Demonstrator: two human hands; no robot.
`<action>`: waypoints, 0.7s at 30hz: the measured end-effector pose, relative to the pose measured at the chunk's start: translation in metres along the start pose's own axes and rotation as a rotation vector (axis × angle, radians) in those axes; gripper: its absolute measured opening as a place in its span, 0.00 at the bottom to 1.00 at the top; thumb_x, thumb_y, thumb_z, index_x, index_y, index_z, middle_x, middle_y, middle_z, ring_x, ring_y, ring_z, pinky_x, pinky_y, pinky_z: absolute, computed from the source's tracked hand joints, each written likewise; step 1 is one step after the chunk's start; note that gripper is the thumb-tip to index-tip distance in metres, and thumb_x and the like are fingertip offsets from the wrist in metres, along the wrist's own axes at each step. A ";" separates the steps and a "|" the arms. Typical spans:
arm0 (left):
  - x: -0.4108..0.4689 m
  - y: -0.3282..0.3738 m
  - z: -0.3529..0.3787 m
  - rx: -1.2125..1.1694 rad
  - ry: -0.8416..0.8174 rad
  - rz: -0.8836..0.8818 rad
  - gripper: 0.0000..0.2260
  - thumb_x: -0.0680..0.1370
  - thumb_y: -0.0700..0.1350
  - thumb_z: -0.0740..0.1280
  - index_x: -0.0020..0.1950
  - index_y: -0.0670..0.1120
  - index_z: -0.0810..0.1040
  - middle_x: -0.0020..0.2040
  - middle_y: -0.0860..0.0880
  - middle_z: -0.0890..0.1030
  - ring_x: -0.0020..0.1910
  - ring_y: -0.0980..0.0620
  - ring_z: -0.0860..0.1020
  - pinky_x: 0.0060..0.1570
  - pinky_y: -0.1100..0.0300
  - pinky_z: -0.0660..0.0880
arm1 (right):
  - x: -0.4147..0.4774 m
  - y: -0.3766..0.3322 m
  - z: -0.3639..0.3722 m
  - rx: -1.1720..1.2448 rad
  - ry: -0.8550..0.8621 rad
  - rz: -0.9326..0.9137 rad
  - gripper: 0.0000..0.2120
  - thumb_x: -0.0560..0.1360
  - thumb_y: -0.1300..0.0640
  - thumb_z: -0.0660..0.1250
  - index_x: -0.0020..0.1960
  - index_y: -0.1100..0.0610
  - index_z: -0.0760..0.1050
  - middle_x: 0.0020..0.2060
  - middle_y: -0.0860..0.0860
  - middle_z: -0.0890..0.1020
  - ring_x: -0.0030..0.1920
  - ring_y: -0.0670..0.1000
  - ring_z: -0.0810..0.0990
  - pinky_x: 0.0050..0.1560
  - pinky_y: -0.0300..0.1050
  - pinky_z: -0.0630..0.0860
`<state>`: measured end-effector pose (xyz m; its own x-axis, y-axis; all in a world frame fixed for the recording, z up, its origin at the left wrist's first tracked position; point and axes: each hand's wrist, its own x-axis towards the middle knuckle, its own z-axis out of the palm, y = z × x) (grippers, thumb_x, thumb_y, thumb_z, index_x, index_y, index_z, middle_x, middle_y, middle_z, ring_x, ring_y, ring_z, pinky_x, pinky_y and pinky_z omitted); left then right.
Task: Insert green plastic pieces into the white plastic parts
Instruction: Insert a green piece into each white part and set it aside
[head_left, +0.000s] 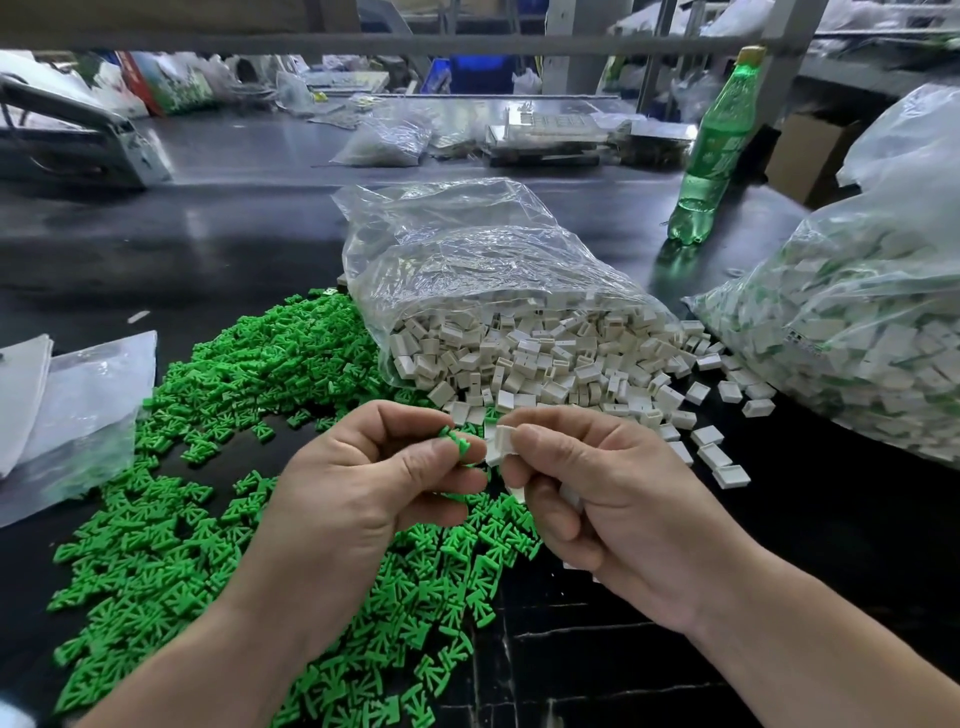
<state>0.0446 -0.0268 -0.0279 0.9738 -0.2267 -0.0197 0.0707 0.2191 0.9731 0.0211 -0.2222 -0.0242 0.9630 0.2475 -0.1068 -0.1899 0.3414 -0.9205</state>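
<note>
My left hand (363, 483) pinches a small green plastic piece (456, 441) between thumb and fingers. My right hand (587, 499) pinches a white plastic part (500, 441) just to the right of it, and more white parts (570, 496) show inside its curled fingers. The green piece and the white part sit a finger's width apart above the black table. A big heap of green pieces (218, 467) spreads under and left of my hands. White parts (545, 358) spill from an open clear bag (467, 249) behind them.
A large clear bag of assembled white-and-green parts (857, 322) lies at the right. A green soda bottle (714, 150) stands behind it. Flat plastic bags (67, 405) lie at the left. More bags and trays (545, 135) sit at the back of the black table (208, 223).
</note>
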 end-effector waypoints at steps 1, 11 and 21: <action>0.000 -0.001 0.000 -0.002 -0.009 -0.004 0.09 0.65 0.48 0.76 0.44 0.51 0.84 0.48 0.39 0.85 0.43 0.42 0.85 0.34 0.60 0.80 | 0.000 0.000 0.000 0.007 -0.010 -0.002 0.07 0.74 0.56 0.72 0.51 0.58 0.83 0.38 0.55 0.81 0.25 0.45 0.70 0.19 0.36 0.64; -0.003 -0.001 -0.001 -0.090 -0.048 -0.009 0.07 0.68 0.46 0.75 0.43 0.47 0.84 0.39 0.41 0.82 0.35 0.47 0.81 0.31 0.58 0.77 | -0.005 0.000 0.006 -0.247 -0.029 -0.058 0.05 0.75 0.49 0.71 0.43 0.50 0.81 0.35 0.52 0.80 0.25 0.46 0.67 0.22 0.37 0.62; -0.007 -0.006 0.000 0.071 -0.063 0.082 0.09 0.71 0.53 0.73 0.45 0.48 0.83 0.42 0.42 0.83 0.38 0.46 0.82 0.34 0.58 0.77 | -0.009 0.003 0.009 -0.588 0.030 -0.234 0.08 0.77 0.46 0.67 0.45 0.49 0.80 0.34 0.44 0.80 0.30 0.40 0.75 0.30 0.29 0.68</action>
<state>0.0375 -0.0268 -0.0339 0.9600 -0.2702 0.0732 -0.0265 0.1724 0.9847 0.0103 -0.2153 -0.0223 0.9727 0.1983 0.1201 0.1555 -0.1734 -0.9725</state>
